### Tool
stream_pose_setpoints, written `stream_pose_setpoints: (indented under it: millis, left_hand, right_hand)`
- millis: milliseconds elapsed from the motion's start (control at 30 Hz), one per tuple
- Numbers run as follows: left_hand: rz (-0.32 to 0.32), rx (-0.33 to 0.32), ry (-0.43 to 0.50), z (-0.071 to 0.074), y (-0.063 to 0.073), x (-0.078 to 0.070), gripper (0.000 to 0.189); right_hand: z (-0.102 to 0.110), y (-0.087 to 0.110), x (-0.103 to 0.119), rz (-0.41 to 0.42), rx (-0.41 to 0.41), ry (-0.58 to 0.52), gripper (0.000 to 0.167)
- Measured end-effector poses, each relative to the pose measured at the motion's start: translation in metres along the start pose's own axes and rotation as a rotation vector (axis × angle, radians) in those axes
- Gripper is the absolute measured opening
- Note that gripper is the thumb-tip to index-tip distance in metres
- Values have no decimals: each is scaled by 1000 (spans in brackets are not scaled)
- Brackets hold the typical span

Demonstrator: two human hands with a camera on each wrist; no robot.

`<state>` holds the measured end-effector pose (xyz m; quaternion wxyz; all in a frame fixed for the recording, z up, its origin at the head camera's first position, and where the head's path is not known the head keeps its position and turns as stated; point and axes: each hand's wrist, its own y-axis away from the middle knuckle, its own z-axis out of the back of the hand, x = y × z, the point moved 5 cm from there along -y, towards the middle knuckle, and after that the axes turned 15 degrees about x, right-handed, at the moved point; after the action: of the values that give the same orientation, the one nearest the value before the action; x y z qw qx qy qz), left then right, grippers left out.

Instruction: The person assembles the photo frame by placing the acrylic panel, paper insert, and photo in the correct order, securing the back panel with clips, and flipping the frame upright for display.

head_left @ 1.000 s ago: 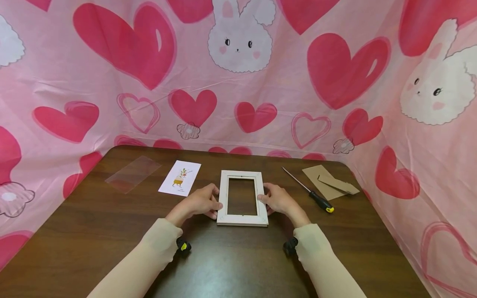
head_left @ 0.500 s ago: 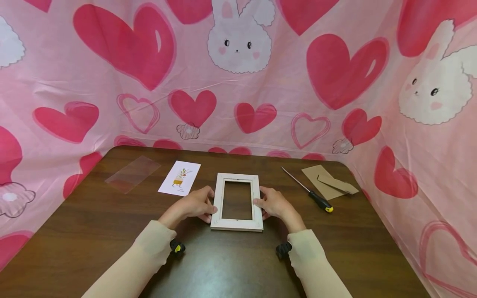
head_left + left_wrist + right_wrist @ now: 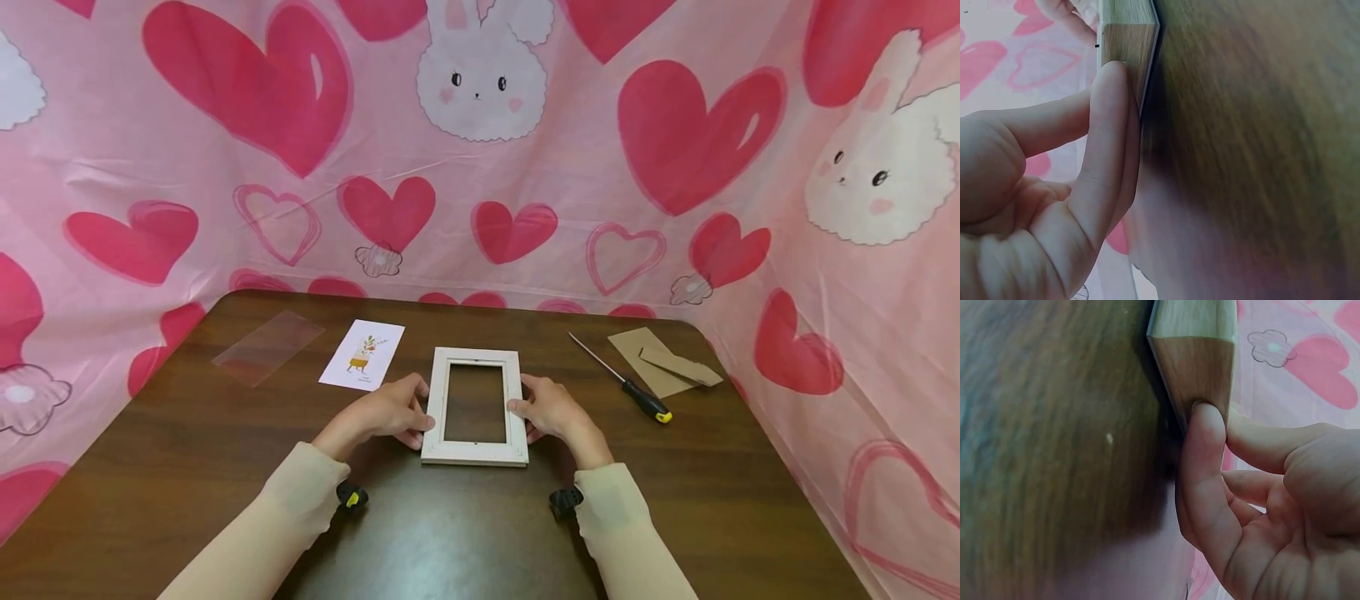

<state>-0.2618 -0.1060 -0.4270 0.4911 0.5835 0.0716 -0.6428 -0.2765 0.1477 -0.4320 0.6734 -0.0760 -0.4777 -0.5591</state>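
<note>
- One white rectangular frame [image 3: 475, 452], its side edges bare wood grain in the wrist views, sits at the middle of the dark brown wood-grain table [image 3: 465, 542], long sides running away from the person. I can't tell whether it rests on the tabletop or is slightly raised.
- The frame is the one thing here made to hold others; brown tabletop shows through its single opening.
- Two hands hold it: the left hand [image 3: 386, 410] pinches the left rail, thumb on the upper face, fingers against the outer edge; the right hand [image 3: 553, 408] grasps the right rail the same way.
- Two cream sleeves cover the arms, with one small black device [image 3: 352, 498] at the left wrist and another [image 3: 565, 502] at the right.
- Beyond the left hand lie one white card [image 3: 362, 356] printed with a plant in a yellow, legged pot and, farther left, one clear thin sheet [image 3: 267, 348].
- To the right lie one black-and-yellow-handled screwdriver [image 3: 642, 400] and one brown board [image 3: 651, 350] bearing a raised strip.
</note>
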Motion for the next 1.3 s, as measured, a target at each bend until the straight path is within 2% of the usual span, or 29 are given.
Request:
stream_pose_setpoints:
  millis: [333, 533, 667, 767, 933, 1000, 1067, 1300]
  left_hand:
    - [10, 9, 8, 0, 1, 2, 47]
    - [-22, 9, 25, 1, 2, 4, 47]
    - [-68, 4, -5, 10, 4, 5, 50]
    - [-119, -52, -96, 29, 10, 7, 53]
    - [-164, -263, -298, 79, 29, 14, 55]
    - [-146, -338, -341, 99, 39, 20, 57]
    - [-115, -382, -342, 117, 51, 27, 59]
    - [-19, -430, -349, 161, 82, 46, 70]
  right_hand:
    - [0, 1, 0, -13, -16, 5, 67]
    - [0, 1, 2, -11, -16, -10, 67]
    - [0, 1, 0, -19, -27, -16, 67]
    - [0, 2, 0, -25, -30, -12, 67]
    - [0, 3, 0, -24, -31, -26, 67]
    - [0, 3, 1, -24, -35, -29, 66]
    - [1, 3, 1, -26, -38, -27, 66]
    - [0, 3, 4, -19, -29, -25, 66]
